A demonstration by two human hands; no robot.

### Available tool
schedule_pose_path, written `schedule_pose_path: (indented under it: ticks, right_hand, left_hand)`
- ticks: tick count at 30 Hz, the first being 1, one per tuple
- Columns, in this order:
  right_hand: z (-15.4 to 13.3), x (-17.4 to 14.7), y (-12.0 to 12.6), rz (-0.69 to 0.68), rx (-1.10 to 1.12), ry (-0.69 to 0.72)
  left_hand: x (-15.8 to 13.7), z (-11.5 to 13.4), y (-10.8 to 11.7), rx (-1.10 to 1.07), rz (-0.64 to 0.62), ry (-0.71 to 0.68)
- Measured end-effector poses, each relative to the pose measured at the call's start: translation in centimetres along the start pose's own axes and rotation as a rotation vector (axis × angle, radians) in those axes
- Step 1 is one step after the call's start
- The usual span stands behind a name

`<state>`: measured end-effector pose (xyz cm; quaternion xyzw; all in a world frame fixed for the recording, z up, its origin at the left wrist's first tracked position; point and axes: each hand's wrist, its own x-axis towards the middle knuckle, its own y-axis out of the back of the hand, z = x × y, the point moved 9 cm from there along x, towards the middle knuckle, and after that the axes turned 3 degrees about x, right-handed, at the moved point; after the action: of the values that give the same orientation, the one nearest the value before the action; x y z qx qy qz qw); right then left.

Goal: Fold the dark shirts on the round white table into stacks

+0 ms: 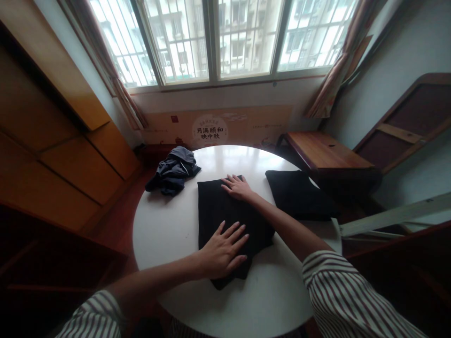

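A black garment (pixel 214 206), partly folded, lies flat on the white round table (pixel 165 234); its exact kind does not show. My left hand (pixel 223 251) rests palm down on its near part, fingers spread. Farther up, near the garment's far edge, my right hand (pixel 237 188) presses flat on the cloth with fingers apart. Neither hand grips anything. A corner of the cloth sticks out toward me below my left hand. To the right, a folded black garment (pixel 299 192) lies at the table's edge, partly overhanging it.
A crumpled heap of dark grey and navy clothes (pixel 174 169) sits at the table's far left edge. Behind on the right stands a low wooden table (pixel 327 150). Wooden cabinets (pixel 70 178) line the left side. A barred window (pixel 243 37) is ahead.
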<state>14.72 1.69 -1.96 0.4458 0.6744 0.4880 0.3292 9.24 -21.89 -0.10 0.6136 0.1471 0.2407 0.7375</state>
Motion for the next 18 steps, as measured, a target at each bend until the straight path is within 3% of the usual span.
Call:
schedule_pose_path:
  ticks: [2, 4, 6, 8, 10, 14, 18]
  right_hand:
    - [0.8, 1.0, 0.3, -0.003, 0.033, -0.021]
    - [1.8, 1.7, 1.0, 0.009, 0.078, -0.047]
    - [3.4, 2.2, 2.2, 0.037, 0.131, -0.091]
    - [5.3, 2.5, 3.5, 0.047, 0.195, -0.144]
    - [7.0, 2.6, 4.3, 0.018, 0.282, -0.179]
    - [8.4, 2.5, 4.9, -0.044, 0.498, -0.203]
    - [7.4, 1.3, 5.2, -0.056, 0.734, -0.156]
  left_hand:
    - [0.0, 0.1, 0.6, -0.092, -0.016, -0.053]
    - [0.5, -1.6, 2.1, -0.225, 0.015, -0.055]
    - [1.4, -6.2, 4.9, -0.349, 0.159, 0.114]
    - [1.2, -12.8, 7.9, -0.413, 0.369, 0.408]
    - [1.4, -17.3, 9.8, -0.433, 0.425, 0.521]
    - [2.0, -22.7, 10.8, -0.498, 0.382, 0.592]
    - [2.5, -25.3, 9.1, -0.570, 0.281, 0.641]
